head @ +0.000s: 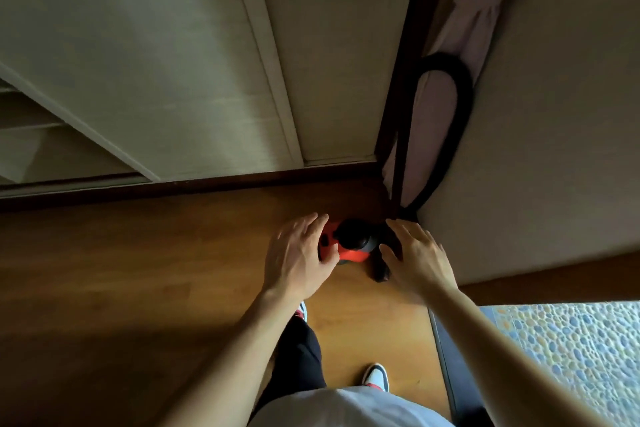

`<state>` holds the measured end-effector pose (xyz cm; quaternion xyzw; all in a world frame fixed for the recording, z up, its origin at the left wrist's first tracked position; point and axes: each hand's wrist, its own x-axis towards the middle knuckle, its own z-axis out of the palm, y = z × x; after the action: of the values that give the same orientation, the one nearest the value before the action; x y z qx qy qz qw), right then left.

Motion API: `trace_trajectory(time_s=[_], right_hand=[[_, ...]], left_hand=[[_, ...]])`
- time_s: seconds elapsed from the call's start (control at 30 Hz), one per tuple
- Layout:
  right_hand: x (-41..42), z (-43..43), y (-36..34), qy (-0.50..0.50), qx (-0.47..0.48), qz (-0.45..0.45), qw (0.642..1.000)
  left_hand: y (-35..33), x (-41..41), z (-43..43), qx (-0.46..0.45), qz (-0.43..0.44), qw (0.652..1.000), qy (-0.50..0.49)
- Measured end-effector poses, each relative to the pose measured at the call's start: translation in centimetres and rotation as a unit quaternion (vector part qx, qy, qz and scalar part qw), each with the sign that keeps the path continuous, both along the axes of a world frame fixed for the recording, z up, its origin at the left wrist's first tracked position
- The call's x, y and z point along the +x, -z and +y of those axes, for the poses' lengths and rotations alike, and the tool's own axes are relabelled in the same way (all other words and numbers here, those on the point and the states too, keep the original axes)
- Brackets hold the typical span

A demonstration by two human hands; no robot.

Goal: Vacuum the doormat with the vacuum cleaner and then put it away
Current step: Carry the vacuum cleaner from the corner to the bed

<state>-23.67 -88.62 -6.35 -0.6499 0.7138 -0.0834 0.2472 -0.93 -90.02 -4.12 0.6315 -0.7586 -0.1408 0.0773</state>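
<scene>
We hover over the vacuum cleaner (349,243) at centre frame.
Our left hand (298,253) and right hand (419,256) are spread, gripping nothing; we cannot tell whether the doormat (571,357), lower right, is vacuumed.

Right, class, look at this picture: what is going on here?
A person stands over a red and black vacuum cleaner that sits on the wooden floor in a corner, its black hose looping up alongside. Both hands reach down to it with fingers spread: the left hand at its red body, the right hand at its dark end. Neither plainly holds it. The pebble-patterned doormat lies to the person's right.
</scene>
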Motion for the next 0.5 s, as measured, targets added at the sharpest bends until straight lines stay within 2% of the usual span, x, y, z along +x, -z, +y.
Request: trace_trajectory(time_s=[0.3, 0.5], right_hand=[[4.1, -7.9, 0.1, 0.127, 0.003, 0.008, 0.992], [3.9, -10.6, 1.5, 0.158, 0.007, 0.028, 0.987]], left_hand=[[2.6, 4.4, -12.5, 0.059, 0.020, 0.990, 0.124], [5.4, 2.7, -17.4, 0.066, 0.023, 0.978, 0.198]])
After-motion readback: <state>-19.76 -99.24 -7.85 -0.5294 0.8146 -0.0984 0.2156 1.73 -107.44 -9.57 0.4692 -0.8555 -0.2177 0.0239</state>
